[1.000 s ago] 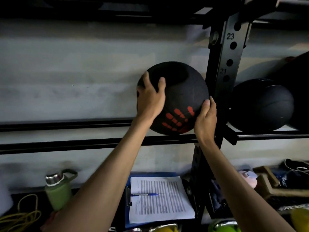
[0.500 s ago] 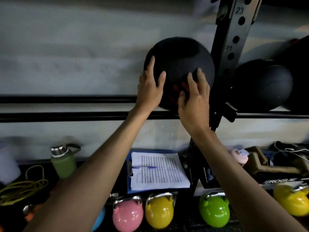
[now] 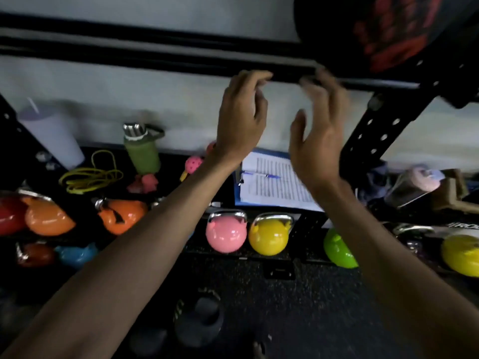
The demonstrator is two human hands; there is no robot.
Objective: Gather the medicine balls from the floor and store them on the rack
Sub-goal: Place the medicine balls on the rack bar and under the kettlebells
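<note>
Both arms stretch forward and up, the forearms angling in toward each other. The left hand (image 3: 241, 117) and right hand (image 3: 316, 141) hang side by side just below the rack's rail (image 3: 155, 55), palms turned roughly toward one another with a gap between them.

The ball (image 3: 388, 29) is up on the rack at the top right, beside the upright (image 3: 373, 136) and partly cut off by the frame. Being round it has no long axis; its red print faces out into the room.

Both hands are loosely spread, fingers gently curved, and neither has hold of anything. The fingertips are blurred, so whether the left ones brush the rail cannot be told. Neither hand touches the ball. Below them lie a clipboard (image 3: 272, 185) and a row of kettlebells (image 3: 226, 235).
</note>
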